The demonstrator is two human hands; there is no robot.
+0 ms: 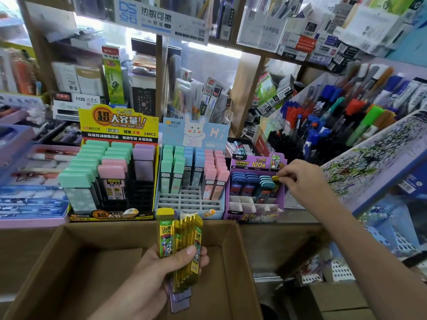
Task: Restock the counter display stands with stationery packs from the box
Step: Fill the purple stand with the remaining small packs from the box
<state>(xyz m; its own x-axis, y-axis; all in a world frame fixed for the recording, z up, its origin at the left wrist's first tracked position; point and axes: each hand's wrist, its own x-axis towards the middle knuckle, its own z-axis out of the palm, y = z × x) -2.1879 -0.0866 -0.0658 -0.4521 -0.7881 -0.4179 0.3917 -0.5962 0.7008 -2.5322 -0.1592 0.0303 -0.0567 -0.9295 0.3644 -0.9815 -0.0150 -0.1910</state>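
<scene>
Packs (184, 236), slim translucent yellow, clamped in left grip (161, 269), right grip (300, 179) pinching seemingly a yellow cap (275, 178)

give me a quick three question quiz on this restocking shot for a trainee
1. Multiple choice: at which stand does the right hand pinch a yellow pack? A the yellow stand, B the blue rabbit stand, C the purple stand
2. True or false: the left hand is empty.
3. Fill in: the front slots of the purple stand are ____.

Key: 1 C. 2 False, it grips a bundle of yellow packs. 3 empty.
</scene>
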